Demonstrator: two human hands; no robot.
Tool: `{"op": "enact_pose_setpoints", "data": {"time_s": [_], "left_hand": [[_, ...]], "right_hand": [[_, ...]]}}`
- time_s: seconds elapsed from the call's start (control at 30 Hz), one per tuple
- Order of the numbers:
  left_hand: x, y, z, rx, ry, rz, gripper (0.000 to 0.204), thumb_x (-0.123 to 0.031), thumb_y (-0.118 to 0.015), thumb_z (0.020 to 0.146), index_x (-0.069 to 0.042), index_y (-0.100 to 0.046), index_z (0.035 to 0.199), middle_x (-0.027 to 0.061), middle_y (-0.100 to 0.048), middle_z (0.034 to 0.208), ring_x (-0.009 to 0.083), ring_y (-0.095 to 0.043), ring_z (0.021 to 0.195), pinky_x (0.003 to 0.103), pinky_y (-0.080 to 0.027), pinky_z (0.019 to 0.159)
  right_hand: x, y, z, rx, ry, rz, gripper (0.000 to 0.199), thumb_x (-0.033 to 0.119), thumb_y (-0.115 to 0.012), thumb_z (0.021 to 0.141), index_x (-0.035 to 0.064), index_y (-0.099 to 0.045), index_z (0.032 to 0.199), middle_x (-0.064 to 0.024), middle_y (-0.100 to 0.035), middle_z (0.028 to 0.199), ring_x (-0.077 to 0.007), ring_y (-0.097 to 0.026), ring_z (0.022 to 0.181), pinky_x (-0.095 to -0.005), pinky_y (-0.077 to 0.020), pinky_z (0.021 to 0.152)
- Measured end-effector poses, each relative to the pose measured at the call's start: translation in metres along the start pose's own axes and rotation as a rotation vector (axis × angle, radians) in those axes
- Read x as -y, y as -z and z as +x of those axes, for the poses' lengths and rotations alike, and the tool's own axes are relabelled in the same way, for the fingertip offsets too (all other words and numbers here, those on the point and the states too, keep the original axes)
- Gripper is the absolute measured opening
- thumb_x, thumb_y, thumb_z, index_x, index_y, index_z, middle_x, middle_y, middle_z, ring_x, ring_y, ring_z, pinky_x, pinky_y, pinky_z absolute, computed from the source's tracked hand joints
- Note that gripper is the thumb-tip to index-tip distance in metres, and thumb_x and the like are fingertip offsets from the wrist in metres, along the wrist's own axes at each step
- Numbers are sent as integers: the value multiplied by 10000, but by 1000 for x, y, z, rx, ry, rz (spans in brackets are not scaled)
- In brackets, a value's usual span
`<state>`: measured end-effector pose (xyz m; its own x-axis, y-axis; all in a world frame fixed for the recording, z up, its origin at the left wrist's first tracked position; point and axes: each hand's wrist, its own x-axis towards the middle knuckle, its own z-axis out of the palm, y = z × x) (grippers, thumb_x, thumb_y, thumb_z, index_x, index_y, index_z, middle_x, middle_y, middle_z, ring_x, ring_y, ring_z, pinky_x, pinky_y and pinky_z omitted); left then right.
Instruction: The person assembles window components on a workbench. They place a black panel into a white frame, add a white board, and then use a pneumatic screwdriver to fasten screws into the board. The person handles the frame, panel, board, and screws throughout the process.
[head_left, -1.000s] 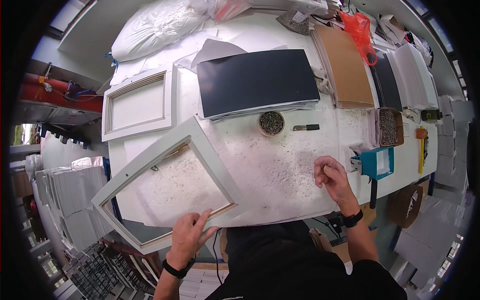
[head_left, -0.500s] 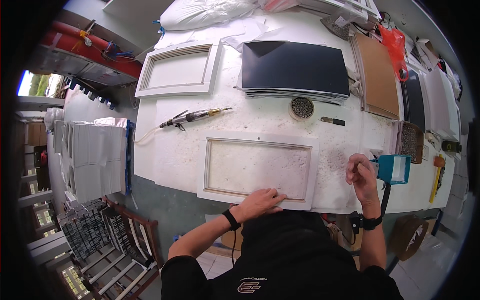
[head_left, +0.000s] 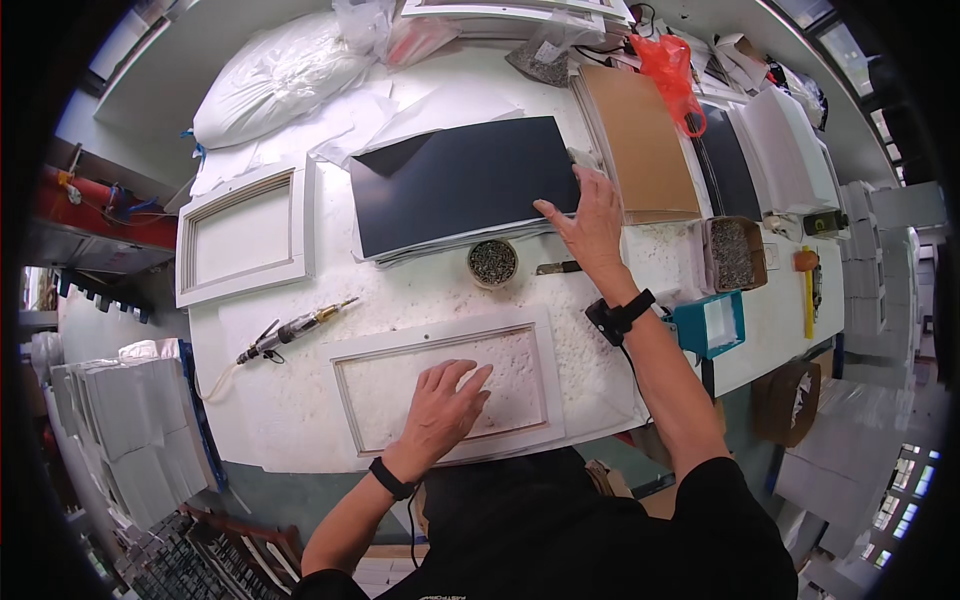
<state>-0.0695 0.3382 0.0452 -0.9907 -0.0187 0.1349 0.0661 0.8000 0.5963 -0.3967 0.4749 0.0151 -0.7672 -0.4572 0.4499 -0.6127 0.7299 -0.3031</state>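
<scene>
My left hand (head_left: 445,408) hovers over a white rectangular frame (head_left: 548,375) at the table's near edge, its fingers apart and holding nothing. My right hand (head_left: 592,222) reaches to the near right corner of a stack of dark panels (head_left: 460,180). Its thumb lies at the top panel's near edge and the other fingers at its right side, spread apart. Just left of that wrist lies a small dark-handled tool (head_left: 560,267). A round tub of small metal fasteners (head_left: 492,262) stands between the panels and the frame.
A pneumatic screwdriver (head_left: 295,328) with a hose lies left, below a second white frame (head_left: 303,225). To the right are brown boards (head_left: 640,150), a box of fasteners (head_left: 733,252), a teal holder (head_left: 708,325) and a yellow-and-orange tool (head_left: 807,290). White sacking (head_left: 280,80) fills the far left.
My right hand has moved from beside the teal holder to the dark panels' corner. My left hand has lifted from the frame's near rail to over its opening. The view has shifted right.
</scene>
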Motion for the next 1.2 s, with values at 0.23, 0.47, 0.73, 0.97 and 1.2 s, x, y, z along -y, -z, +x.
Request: {"op": "enact_pose_setpoints", "data": {"time_s": [0.23, 0.47, 0.73, 0.97, 1.2], "left_hand": [[59, 44, 78, -299, 156, 189, 530, -126, -721, 921, -46, -555, 1418, 207, -549, 1406, 390, -506, 1317, 481, -406, 1083], [112, 28, 103, -314, 326, 383, 634, -273, -666, 975, 82, -465, 1461, 328, -435, 1520, 456, -388, 1440, 530, -281, 1212], [109, 26, 111, -296, 355, 362, 625, -262, -648, 975, 86, -472, 1463, 371, -422, 1516, 510, -377, 1435, 534, -254, 1232], [99, 18, 110, -281, 297, 313, 626, -247, -663, 953, 76, -481, 1457, 376, -414, 1515, 533, -366, 1430, 539, -256, 1233], [106, 23, 102, -363, 266, 255, 487, -205, -699, 939, -17, -603, 1378, 266, -525, 1486, 444, -483, 1385, 500, -355, 1187]], "right_hand": [[-64, -22, 38, -73, -253, 18, 396, 263, -681, 970, 11, -624, 1271, -164, -635, 1185, -328, -609, 1133, -450, -496, 969], [-64, -10, 31, 305, -432, 615, 265, 175, -626, 991, -57, -716, 1081, -193, -754, 936, -302, -736, 846, -383, -561, 810], [-44, 5, 38, 325, -304, 397, 326, 238, -657, 977, -60, -719, 1094, -211, -755, 932, -311, -738, 885, -381, -561, 827], [-72, -7, 41, 475, -576, 616, 364, 255, -698, 977, -68, -701, 1145, -110, -723, 902, -178, -691, 797, -305, -566, 719], [-89, 6, 36, 534, -829, 1055, 419, 215, -773, 950, -29, -634, 1262, -53, -663, 1030, -134, -679, 826, -300, -621, 788]]}}
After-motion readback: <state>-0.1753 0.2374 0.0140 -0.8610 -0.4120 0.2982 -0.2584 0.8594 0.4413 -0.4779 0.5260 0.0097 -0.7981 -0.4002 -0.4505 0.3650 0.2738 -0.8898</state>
